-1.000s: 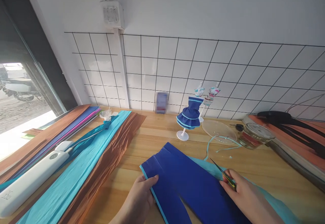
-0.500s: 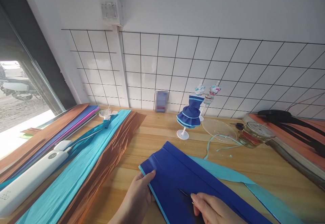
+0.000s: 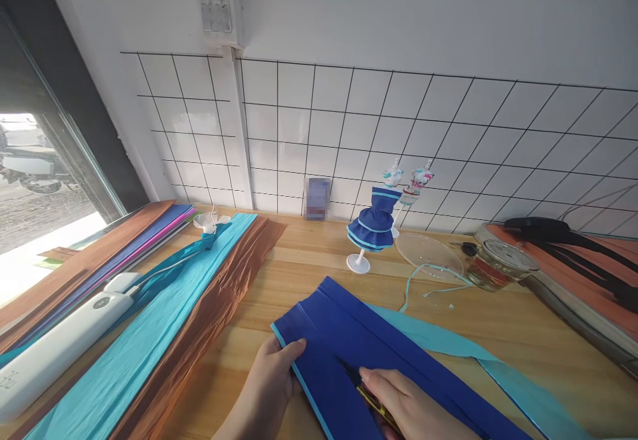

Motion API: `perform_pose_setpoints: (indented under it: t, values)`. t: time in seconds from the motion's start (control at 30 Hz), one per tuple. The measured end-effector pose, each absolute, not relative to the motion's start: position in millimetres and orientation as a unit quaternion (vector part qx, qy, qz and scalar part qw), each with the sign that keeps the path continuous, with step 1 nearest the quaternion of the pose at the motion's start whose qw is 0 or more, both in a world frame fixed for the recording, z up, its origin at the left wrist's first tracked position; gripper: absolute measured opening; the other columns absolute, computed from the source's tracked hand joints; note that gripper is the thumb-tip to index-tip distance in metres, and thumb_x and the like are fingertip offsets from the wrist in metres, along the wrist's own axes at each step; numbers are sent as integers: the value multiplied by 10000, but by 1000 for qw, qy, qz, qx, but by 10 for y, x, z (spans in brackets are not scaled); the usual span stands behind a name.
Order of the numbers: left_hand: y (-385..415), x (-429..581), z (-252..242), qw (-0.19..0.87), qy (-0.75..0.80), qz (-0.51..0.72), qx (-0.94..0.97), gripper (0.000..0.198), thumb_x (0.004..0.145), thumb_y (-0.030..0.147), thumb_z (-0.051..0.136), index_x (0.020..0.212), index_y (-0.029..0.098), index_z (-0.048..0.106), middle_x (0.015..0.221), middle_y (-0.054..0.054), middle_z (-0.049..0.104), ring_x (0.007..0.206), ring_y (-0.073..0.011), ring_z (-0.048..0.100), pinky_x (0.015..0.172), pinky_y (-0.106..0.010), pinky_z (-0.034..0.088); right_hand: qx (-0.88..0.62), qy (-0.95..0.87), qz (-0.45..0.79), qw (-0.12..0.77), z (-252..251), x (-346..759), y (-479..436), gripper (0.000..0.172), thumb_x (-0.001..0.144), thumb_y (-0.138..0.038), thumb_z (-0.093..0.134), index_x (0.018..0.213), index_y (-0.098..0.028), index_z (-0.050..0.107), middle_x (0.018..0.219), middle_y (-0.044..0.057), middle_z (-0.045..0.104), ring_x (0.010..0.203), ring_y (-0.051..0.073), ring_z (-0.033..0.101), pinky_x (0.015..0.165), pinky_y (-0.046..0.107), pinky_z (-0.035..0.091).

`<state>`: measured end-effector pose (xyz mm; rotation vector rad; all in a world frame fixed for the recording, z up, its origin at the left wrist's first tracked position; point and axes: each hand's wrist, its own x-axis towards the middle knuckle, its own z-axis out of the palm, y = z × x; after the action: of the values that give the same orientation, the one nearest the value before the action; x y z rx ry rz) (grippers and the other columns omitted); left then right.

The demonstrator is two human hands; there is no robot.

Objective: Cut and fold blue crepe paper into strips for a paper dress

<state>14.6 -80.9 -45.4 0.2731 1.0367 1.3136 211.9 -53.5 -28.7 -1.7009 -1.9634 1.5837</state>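
Observation:
A dark blue strip of crepe paper (image 3: 349,340) with a light blue edge lies at an angle over the front of the table. Its left edge is pinched by my left hand (image 3: 279,373), thumb on top and fingers beneath. My right hand (image 3: 409,400) is closed around a pointed cutting tool (image 3: 371,400) with a dark blade and a yellow and black handle. The blade's tip lies against the middle of the blue paper. Whether it is scissors or a knife, I cannot tell. A light blue paper strip (image 3: 428,333) runs out from behind the blue paper.
Beyond the paper stands a small blue dress on a white stand (image 3: 376,220). Near it are a clear round lid (image 3: 428,244), a thin light blue strip (image 3: 409,287) and a glass jar (image 3: 498,264). Coloured paper (image 3: 149,333) and a white power strip (image 3: 64,340) lie left.
My right hand and the tool have moved slightly left and up over the blue paper, and more of the yellow handle shows. My left hand has kept its hold.

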Motion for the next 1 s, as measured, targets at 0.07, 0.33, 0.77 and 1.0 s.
perform_pose_setpoints:
  t: [0.07,0.33,0.77,1.0]
  values:
    - [-808,138,-466,653,467,583,127,269,630,190,709,873,93,651,813,-137,728,791,-296,686,659,-360,549,-580,-598,552,39,-272,2046,-518,361,835,-510,386,811,-213,590,526,-42,494,434,98,435,441,199,338]
    - [-811,143,-526,638,486,581,139,221,634,195,705,831,116,641,783,-116,726,684,-266,690,612,-344,543,-589,-567,575,38,-214,1851,-455,461,837,-567,314,803,-184,568,467,-73,435,365,63,361,400,168,264]
    - [-821,137,-528,640,481,583,136,269,639,192,691,886,98,641,775,-127,729,734,-279,692,660,-371,549,-557,-639,519,107,-305,1948,-418,448,802,-535,416,1036,-225,638,1015,26,677,917,185,617,749,212,475]
    - [-810,138,-555,641,478,588,127,238,652,164,667,880,101,638,777,-127,729,745,-283,691,672,-387,552,-545,-647,526,88,-362,1920,-428,509,815,-496,351,1126,-184,606,1155,67,619,1012,228,587,829,269,470]
